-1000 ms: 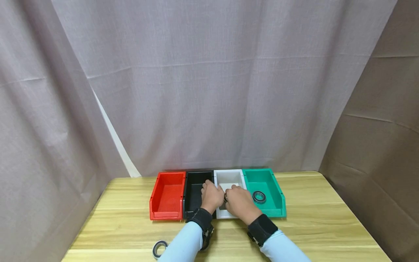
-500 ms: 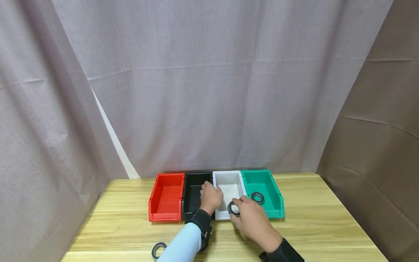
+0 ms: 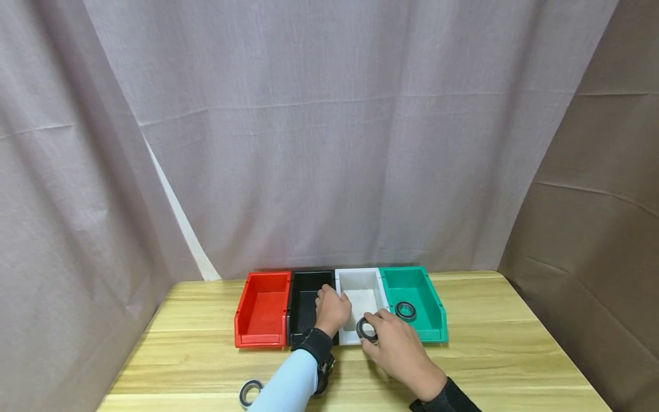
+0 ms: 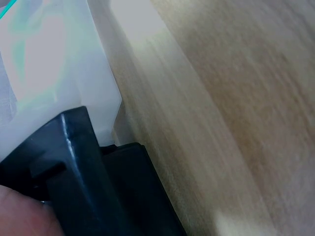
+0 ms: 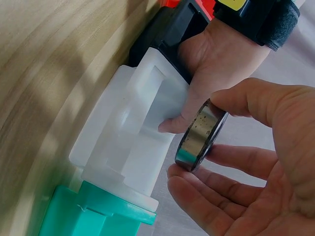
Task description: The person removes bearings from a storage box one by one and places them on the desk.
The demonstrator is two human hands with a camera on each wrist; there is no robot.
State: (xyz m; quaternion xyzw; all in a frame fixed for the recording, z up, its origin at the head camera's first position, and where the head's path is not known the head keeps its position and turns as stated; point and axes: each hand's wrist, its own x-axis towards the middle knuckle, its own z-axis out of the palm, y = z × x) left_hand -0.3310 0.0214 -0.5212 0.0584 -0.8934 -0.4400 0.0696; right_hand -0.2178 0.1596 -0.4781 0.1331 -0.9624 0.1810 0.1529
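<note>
My right hand pinches a ball bearing between thumb and fingers, above the front of the white bin. In the right wrist view the bearing's shiny outer edge is turned to the camera. My left hand lies over the boundary of the black bin and the white bin, its thumb reaching over the white one. Its other fingers are partly hidden, and no object shows in it. Inside the green bin lies a second bearing. A third bearing rests on the table near my left sleeve.
At the left end of the row stands a red bin. All the bins sit side by side on a wooden table. Grey curtains hang behind, and a brown cloth hangs at the right.
My right hand has drawn back from beside the left hand toward the front right, bringing the bearing out of the white bin. My left hand has stayed nearly in place.
</note>
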